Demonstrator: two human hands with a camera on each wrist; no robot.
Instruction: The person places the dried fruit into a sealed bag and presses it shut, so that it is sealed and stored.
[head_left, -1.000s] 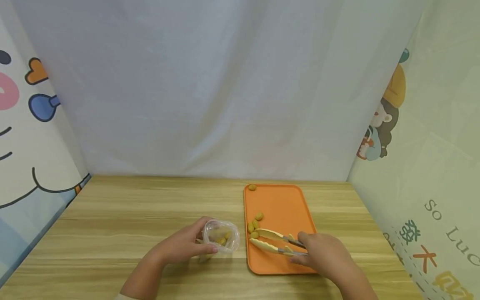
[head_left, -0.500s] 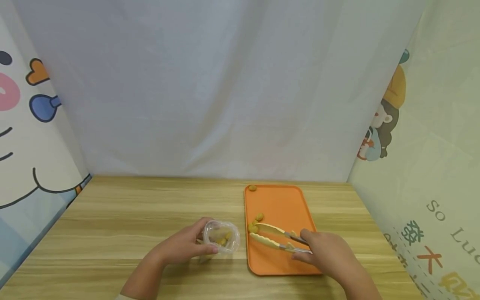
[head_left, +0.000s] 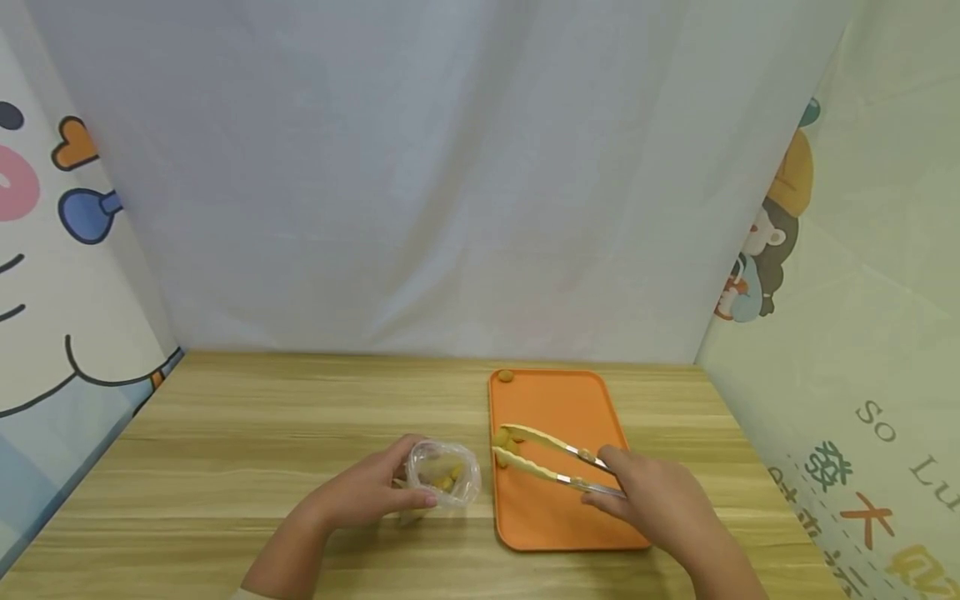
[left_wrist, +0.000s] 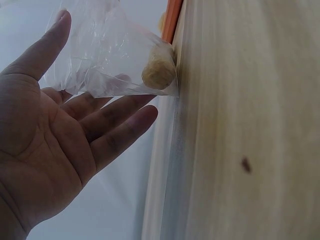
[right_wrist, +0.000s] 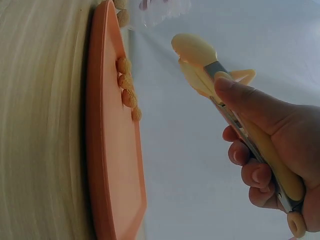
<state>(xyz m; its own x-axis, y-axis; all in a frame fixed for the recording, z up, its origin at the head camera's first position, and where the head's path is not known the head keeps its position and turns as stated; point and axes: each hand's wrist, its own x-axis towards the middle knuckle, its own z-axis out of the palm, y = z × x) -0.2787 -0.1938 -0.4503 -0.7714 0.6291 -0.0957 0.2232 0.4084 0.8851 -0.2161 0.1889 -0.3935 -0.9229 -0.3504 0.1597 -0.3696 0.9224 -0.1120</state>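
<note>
My left hand [head_left: 375, 487] holds a clear plastic bag [head_left: 471, 477] with its mouth spread, thumb on the near side and fingers on the far side. Several yellow-brown oval pieces [left_wrist: 159, 72] lie in the bag's bottom, close over the tabletop. In my right hand [head_left: 656, 500] are metal tongs [head_left: 551, 440] with yellow tips and grips. Their tips stand apart and overlap a small cluster of oval pieces [head_left: 501, 437] at the orange tray's [head_left: 555, 521] left edge in the head view. The right wrist view shows the tongs raised above the tray, and no piece shows between the tips.
Another oval piece [head_left: 506, 376] sits in the tray's far left corner. The tray lies on a wood-grain table [head_left: 285, 417], just right of the bag. A pale curtain [head_left: 435, 183] hangs behind, and printed cloths flank both sides.
My right hand has moved the tongs up and away from me along the tray, off the nearest piece and over the upper part of the cluster. The left hand and bag stay put.
</note>
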